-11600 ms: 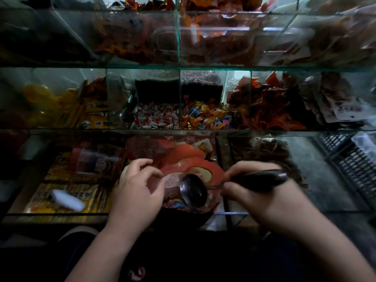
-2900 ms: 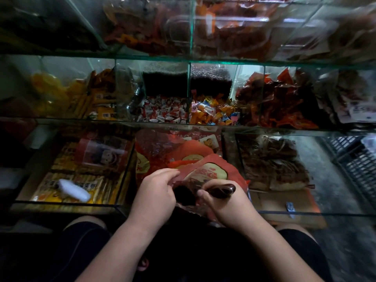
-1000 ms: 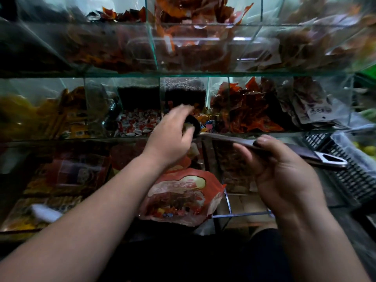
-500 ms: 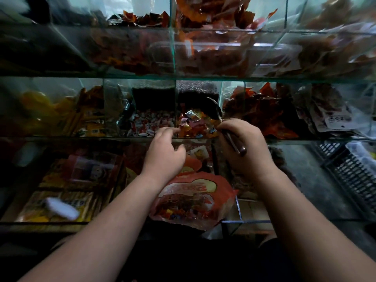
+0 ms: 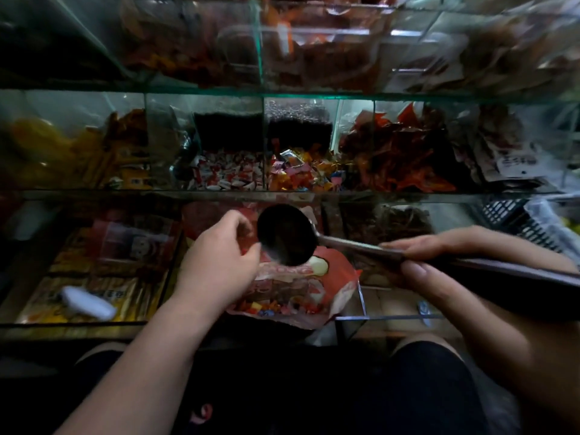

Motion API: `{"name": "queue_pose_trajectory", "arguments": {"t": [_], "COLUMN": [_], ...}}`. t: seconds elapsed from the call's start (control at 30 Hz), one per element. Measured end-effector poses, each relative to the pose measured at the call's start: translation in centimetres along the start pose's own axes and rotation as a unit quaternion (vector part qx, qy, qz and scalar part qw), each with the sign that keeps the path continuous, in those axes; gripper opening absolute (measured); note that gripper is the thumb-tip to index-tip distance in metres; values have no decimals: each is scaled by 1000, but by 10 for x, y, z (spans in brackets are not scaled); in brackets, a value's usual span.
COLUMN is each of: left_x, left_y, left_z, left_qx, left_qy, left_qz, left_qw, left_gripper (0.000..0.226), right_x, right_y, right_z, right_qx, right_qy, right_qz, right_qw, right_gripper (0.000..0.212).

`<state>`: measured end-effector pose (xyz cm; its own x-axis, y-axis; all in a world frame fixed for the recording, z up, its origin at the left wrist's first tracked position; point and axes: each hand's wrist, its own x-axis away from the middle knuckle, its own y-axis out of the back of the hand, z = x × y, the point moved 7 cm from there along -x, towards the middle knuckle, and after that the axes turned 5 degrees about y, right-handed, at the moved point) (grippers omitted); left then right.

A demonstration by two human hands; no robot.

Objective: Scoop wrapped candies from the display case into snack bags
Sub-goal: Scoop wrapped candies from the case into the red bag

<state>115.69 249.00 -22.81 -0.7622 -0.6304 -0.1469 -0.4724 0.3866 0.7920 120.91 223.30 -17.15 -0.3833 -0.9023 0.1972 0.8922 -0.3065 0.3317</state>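
**Over the red bag, ladle in hand**

Centre of the frame, my right hand [image 5: 439,271] is wrapped around the dark handle of the ladle [image 5: 287,235], thumb on the near side and fingers [image 5: 420,243] laid along the top; the handle's far end runs off the right edge. Its round bowl hangs just above the red snack bag [image 5: 301,287], too dark inside for me to say whether anything lies in it. My left hand [image 5: 219,262] sits at the bag's left side, fingers curled loosely toward the bowl; whether they pinch the bag's rim I cannot tell, since the hand covers that edge. Coloured wrapped pieces show through the bag's clear lower panel. Up in the middle shelf of the glass display case [image 5: 260,73], the red-and-white candies [image 5: 229,174] fill one compartment and the mixed bright-coloured candies [image 5: 301,174] the next one to the right. Lower left, a white object [image 5: 88,302] lies blurred on yellow packets. Top shelf contents are smeared by reflections.
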Motion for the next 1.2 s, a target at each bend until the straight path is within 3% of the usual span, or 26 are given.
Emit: {"name": "queue_pose_trajectory", "arguments": {"t": [0.03,0.07,0.1,0.17,0.2,0.27,0.33,0.43,0.77,0.97,1.1,1.2], "left_x": [4,7,10,15,18,23,31,40,39,42,47,47], "left_y": [3,5,5,0,-4,-11,-19,-28,-19,-19,-21,-19], "left_z": [11,20,27,32,31,26,22,24,28,36,38,40], "left_qx": [-36,-71,-99,-121,-117,-88,-57,-24,24,44,43,41], "left_qy": [22,41,53,59,58,50,38,43,50,63,51,46], "left_qz": [3,14,26,47,47,25,1,-3,-61,-67,-65,-74], "left_qw": [999,997,993,990,990,995,998,999,997,995,996,995], "left_gripper": [21,24,25,25,24,27,32,31,39,37,39,41], "right_x": [-2,-3,2,4,-8,-46,-77,-106,-105,-106,-118,-112], "right_y": [1,5,15,-3,-10,-21,-35,-48,-42,-43,-54,-47], "right_z": [-5,-4,5,15,10,-7,-26,-68,-97,-100,-117,-131], "right_qx": [49,136,204,224,198,265,361,401,247,105,84,-102], "right_qy": [31,3,80,129,135,90,65,-12,-65,-42,-89,-133], "right_qz": [2,-93,-221,-246,-190,-125,-82,-49,-217,-206,-242,-314], "right_qw": [998,986,950,934,952,952,927,915,942,972,962,934], "right_gripper": [25,76,32,7,6,8,9,7,9,9,5,8]}}
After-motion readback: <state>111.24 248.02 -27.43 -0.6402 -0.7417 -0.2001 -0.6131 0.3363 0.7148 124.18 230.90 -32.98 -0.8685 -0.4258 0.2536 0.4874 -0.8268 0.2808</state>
